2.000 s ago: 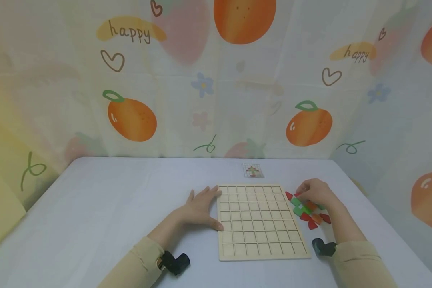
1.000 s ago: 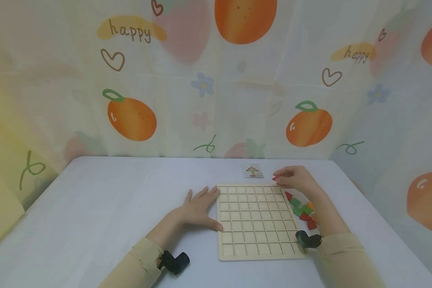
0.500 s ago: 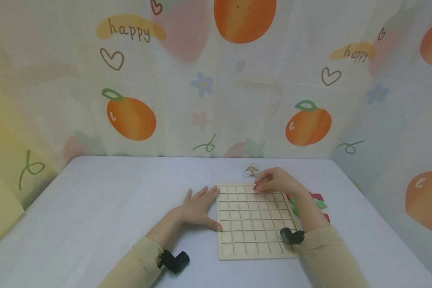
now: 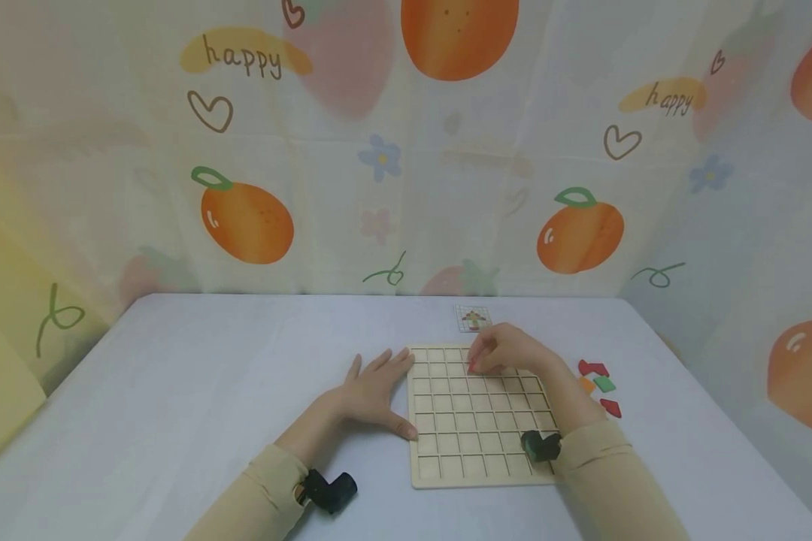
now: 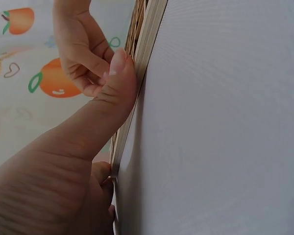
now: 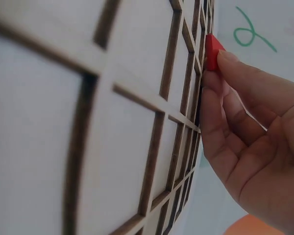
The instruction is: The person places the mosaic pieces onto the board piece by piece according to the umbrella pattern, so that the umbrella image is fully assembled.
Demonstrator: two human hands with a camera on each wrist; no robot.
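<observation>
Okay, the right hand [image 4: 510,350] is pinching a small red piece [image 6: 213,53] between thumb and fingers, over the upper rows of the gridded wooden board [image 4: 452,445] (can't tell whether it's touching the wood). The left hand [image 4: 377,389] is gripping nothing; its fingers are spreading wide, with thumb and fingertips touching the board's left edge. Loose red, green and orange pieces [image 4: 611,408] are lying on the white surface [image 4: 176,391], to the board's right. Risks: the red piece could be slipping or landing crooked across a divider, since the fingers are covering much of it. The board could be sliding if the left hand were easing off under a press. The right sleeve [image 4: 616,481] is hanging near the loose pieces, so a sideways sweep could be scattering them. Text: the fruit-print backdrop [image 4: 419,210] is showing "happy" twice, left and right. The patterned card [image 4: 472,318] beyond the board is carrying a gridded coloured figure, with nothing readable. No brands are showing.
</observation>
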